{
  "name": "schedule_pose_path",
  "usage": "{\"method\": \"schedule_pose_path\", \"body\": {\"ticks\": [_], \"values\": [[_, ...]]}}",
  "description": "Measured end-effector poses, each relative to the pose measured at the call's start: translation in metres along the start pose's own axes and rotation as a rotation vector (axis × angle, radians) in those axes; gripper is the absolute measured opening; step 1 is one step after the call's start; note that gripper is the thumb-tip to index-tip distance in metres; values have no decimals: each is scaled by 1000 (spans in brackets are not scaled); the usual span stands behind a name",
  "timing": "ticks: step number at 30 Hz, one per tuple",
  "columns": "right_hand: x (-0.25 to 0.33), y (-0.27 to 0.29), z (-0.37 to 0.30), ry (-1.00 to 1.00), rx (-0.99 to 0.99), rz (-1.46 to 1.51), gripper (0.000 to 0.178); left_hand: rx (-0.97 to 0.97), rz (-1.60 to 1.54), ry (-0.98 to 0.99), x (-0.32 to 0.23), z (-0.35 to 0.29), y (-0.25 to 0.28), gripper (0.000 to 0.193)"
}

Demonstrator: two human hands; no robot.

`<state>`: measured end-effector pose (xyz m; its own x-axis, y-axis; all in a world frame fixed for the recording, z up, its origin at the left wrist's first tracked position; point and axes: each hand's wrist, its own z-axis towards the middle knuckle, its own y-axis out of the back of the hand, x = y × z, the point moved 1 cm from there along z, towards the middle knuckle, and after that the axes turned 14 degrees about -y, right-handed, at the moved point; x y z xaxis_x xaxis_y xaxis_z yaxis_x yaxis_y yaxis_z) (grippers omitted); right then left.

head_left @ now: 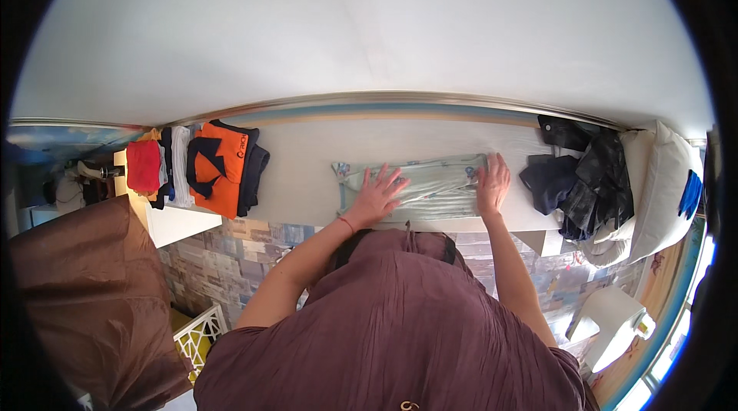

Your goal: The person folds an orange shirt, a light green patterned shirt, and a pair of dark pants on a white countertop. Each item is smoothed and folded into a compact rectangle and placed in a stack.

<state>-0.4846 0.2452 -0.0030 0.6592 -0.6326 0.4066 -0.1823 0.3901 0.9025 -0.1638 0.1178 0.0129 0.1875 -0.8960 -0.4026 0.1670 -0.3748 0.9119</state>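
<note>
A pale green garment [440, 189] with a small floral print lies folded into a long strip on the white surface [301, 153] in front of me. Its exact kind does not show. My left hand [374, 197] rests on its left part, palm down, fingers spread. At the opposite end, my right hand [493, 183] lies along the short edge with fingers stretched out. Wrinkles run lengthwise through the cloth between the two hands.
Folded orange and navy clothes [229, 176] sit to the left, beside white folded clothes [181, 165] and a red piece [144, 166]. Rightward lie a heap of dark clothes [600, 180] and a white pillow [661, 192]. A brown cover [92, 296] hangs at the lower left.
</note>
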Motion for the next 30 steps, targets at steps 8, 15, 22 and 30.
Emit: {"method": "schedule_pose_path", "body": {"ticks": [8,15,22,30], "values": [[1,5,20,-359,268,132,27,63,75,-36,10,6,5,59],[21,26,-10,-136,-39,198,29,49,91,16,11,2,12,59],[67,12,-94,93,363,118,38,67,144,78,31,-22,14,58],[87,-25,10,385,240,83,35,-102,150,466,-9,-19,-8,63]]}}
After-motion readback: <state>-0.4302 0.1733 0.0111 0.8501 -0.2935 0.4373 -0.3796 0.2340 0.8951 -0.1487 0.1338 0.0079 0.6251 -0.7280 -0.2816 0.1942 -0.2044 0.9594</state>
